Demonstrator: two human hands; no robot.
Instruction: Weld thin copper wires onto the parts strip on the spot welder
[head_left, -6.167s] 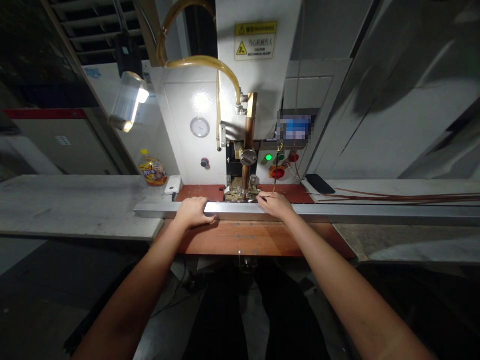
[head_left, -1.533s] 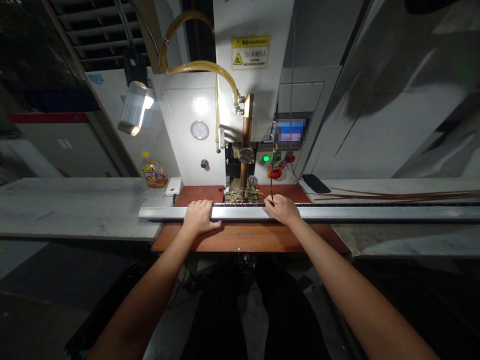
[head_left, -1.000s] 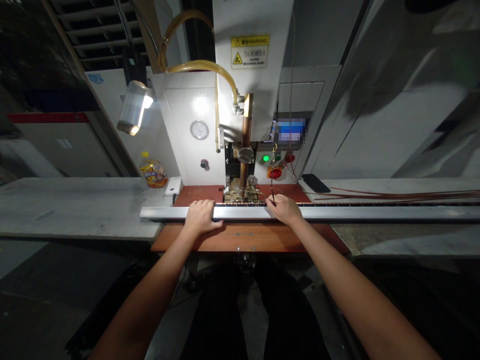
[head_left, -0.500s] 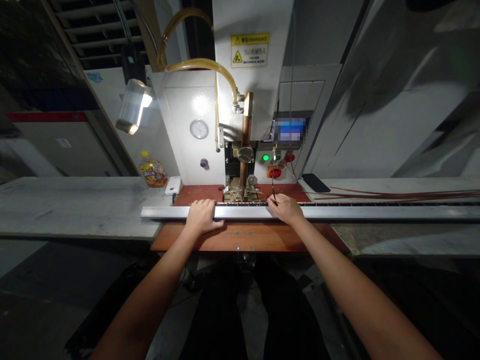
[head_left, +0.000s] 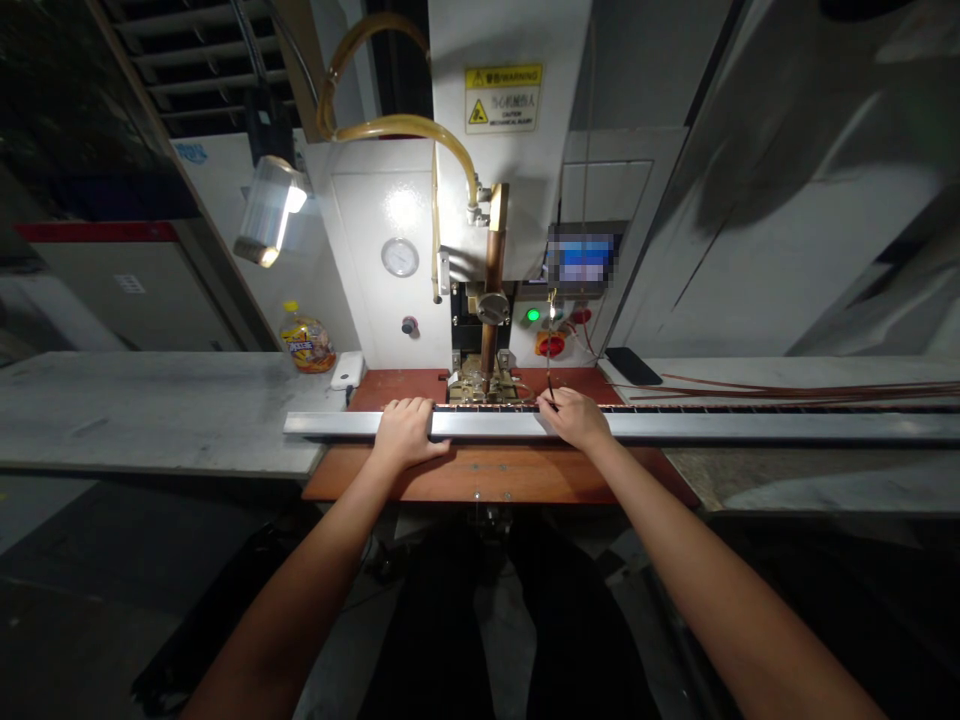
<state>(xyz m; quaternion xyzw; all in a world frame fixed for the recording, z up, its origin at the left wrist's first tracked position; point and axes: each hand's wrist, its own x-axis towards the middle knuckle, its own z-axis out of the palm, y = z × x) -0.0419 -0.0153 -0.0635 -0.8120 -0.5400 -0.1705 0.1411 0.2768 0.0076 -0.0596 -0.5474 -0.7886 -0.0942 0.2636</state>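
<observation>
A long silver metal bar (head_left: 495,426) lies across the work surface, with a row of dark segments and coppery bits along its far edge. My left hand (head_left: 405,432) is wrapped over the bar left of the machine's centre, its thumb on the near side. Farther right, my right hand (head_left: 576,418) rests at the bar and pinches a thin dark rod (head_left: 550,380) that rises toward a cord hanging from above. Between my hands, the tip of a copper-coloured electrode (head_left: 489,350) points down just behind the bar. What lies under my palms is hidden.
A brown board (head_left: 495,475) sits under the bar. Behind stands a white machine with a gauge (head_left: 400,257), a red knob (head_left: 550,344) and a lit screen (head_left: 583,258). A bottle (head_left: 307,342), a black phone (head_left: 634,366), thin brown rods (head_left: 787,390) and a lamp (head_left: 270,212) surround it.
</observation>
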